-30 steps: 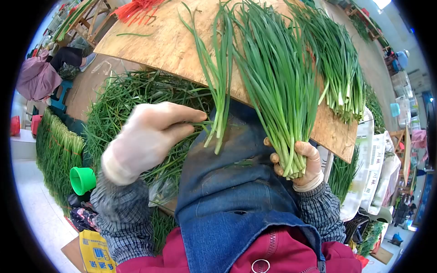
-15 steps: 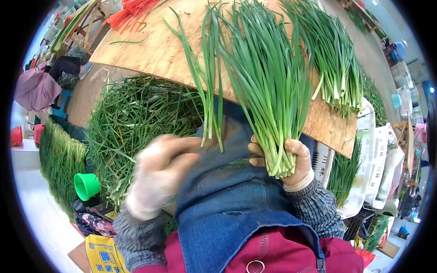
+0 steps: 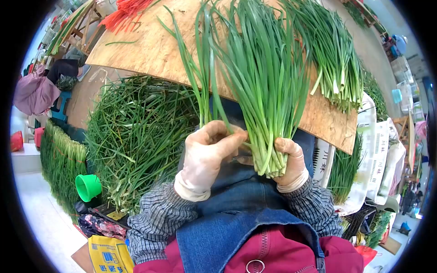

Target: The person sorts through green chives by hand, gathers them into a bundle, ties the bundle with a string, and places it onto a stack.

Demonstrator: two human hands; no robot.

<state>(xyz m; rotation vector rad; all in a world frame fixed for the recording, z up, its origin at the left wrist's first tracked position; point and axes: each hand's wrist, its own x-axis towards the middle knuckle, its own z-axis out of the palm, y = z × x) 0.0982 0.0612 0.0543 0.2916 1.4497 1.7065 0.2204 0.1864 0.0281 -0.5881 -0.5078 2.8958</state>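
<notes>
A thick bunch of garlic chives (image 3: 268, 100) is gripped near its pale cut ends by my right hand (image 3: 291, 164), leaves fanning away over the board. My gloved left hand (image 3: 207, 154) is beside the bunch's left side, thumb and forefinger pinched on a single chive stalk (image 3: 221, 111). A few loose chives (image 3: 189, 63) lie over the board's near edge, their lower ends partly hidden behind my left hand. Another pile of chives (image 3: 334, 59) rests on the wooden board (image 3: 141, 54) at the right.
Left of my lap is a large heap of tangled chives (image 3: 136, 141). A green bucket (image 3: 88, 187) and tied chive bundles (image 3: 61, 159) stand farther left. Red strips (image 3: 123, 16) lie on the board's far left. White crates (image 3: 364, 159) stand at the right. A seated person (image 3: 38, 91) is at far left.
My left hand has moved right and up, from the loose chives' ends to the held bunch, and its fingers now pinch a stalk. The right hand has barely shifted with its bunch.
</notes>
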